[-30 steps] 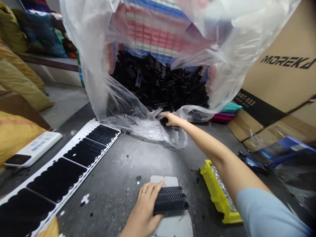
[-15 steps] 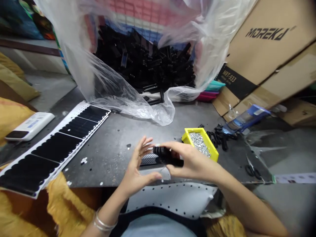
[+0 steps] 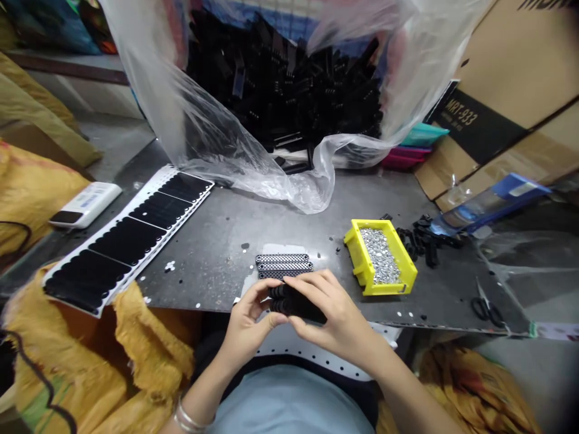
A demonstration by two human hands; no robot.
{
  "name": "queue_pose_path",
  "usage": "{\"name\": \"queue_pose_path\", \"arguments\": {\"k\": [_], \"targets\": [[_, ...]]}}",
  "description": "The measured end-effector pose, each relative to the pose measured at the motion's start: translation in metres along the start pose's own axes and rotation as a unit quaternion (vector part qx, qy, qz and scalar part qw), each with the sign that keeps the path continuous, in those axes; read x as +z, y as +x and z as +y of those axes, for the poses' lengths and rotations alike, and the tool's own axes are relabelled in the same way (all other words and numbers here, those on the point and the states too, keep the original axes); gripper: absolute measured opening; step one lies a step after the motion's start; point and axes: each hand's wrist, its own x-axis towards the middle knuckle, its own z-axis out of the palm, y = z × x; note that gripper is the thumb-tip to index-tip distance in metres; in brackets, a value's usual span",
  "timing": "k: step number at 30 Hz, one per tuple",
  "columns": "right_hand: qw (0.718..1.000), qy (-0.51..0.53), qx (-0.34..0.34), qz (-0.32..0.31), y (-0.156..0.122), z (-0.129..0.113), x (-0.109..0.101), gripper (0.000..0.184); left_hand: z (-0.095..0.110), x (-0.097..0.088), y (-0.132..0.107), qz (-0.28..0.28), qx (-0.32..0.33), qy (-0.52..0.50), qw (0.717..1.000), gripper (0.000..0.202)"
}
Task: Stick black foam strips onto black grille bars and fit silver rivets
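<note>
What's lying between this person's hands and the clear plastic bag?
In the head view, three black mesh strips lie on a pale card, just beyond the left hand and right hand.

Workshop: metal workbench, cardboard cartons

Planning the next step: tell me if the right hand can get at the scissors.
Probably yes: the right hand must first release the black strips, but the way to the scissors along the bench edge, past the yellow tray, looks free.
</note>
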Motion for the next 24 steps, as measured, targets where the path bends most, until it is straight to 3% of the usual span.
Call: {"name": "queue_pose_path", "arguments": {"k": [2, 3, 6, 7, 9, 12, 15, 17, 20, 24], "targets": [[0.998, 0.047, 0.022, -0.032, -0.002, -0.003, -0.001, 0.069, 0.004, 0.002, -0.002, -0.002, 0.031, 0.039, 0.999, 0.042], [0.995, 0.086, 0.029, -0.029, -0.004, -0.004, 0.000, 0.070, 0.006, 0.004, -0.003, -0.001, 0.045, 0.057, 0.997, 0.052], [0.971, 0.220, 0.061, 0.075, -0.013, -0.001, 0.007, 0.063, 0.008, 0.006, -0.008, -0.041, 0.051, 0.149, 0.987, 0.089], [0.958, 0.251, 0.078, 0.116, -0.017, 0.003, 0.010, 0.060, 0.008, 0.004, -0.009, -0.068, 0.050, 0.195, 0.977, 0.092], [0.942, 0.273, 0.118, 0.153, -0.029, 0.016, 0.016, 0.060, 0.005, -0.005, -0.010, -0.122, 0.062, 0.298, 0.944, 0.081], [0.962, 0.195, 0.160, 0.099, -0.047, 0.044, 0.023, 0.058, -0.003, -0.023, -0.008, -0.155, 0.128, 0.437, 0.876, 0.067], [0.985, 0.032, 0.154, 0.070, -0.062, 0.067, 0.028, 0.051, -0.013, -0.034, -0.002, -0.107, 0.195, 0.561, 0.797, 0.064], [0.983, -0.053, 0.163, 0.072, -0.067, 0.074, 0.031, 0.063, -0.017, -0.034, 0.003, -0.072, 0.200, 0.608, 0.765, 0.069], [0.977, -0.095, 0.184, 0.046, -0.060, 0.069, 0.040, 0.086, -0.017, -0.032, 0.016, -0.082, 0.169, 0.625, 0.758, 0.090], [0.982, -0.099, 0.159, -0.016, -0.036, 0.055, 0.052, 0.094, -0.020, -0.035, 0.041, -0.141, 0.132, 0.608, 0.770, 0.105]]}}
